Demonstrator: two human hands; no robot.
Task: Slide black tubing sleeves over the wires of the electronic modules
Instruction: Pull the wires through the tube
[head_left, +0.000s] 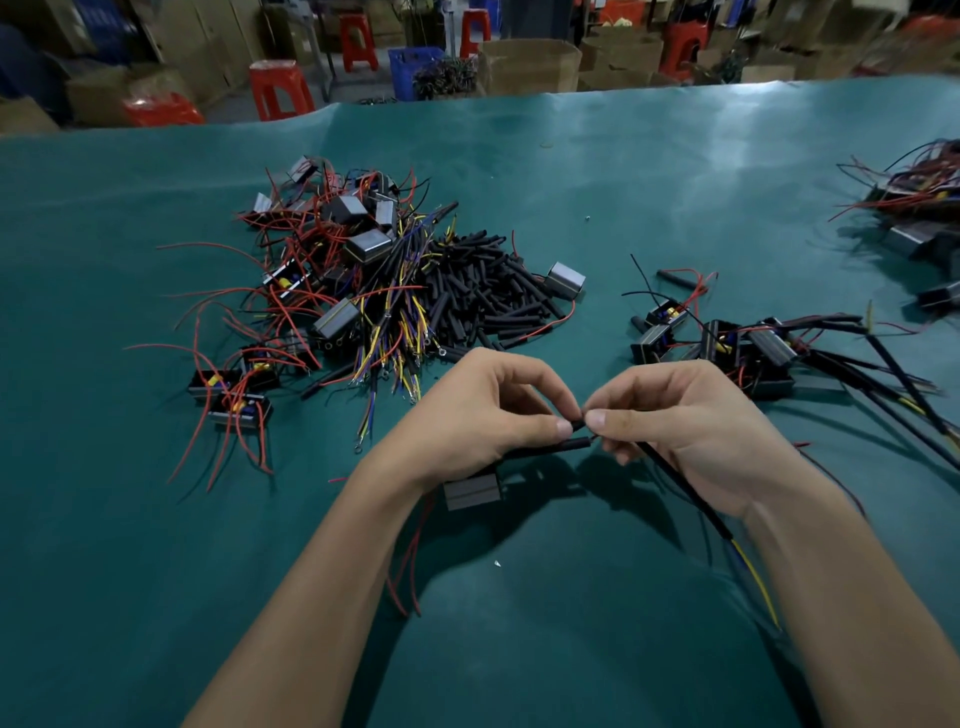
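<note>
Black tubing sleeve (550, 447) pinched by left hand (483, 415); right hand (675, 421) pinches black sleeved wire (680, 483), whose tip could miss the sleeve mouth.

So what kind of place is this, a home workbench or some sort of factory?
Likely a small factory assembly floor: a heap of wired modules and cut black sleeves on a green-covered table, with cardboard boxes and red stools behind.
</note>
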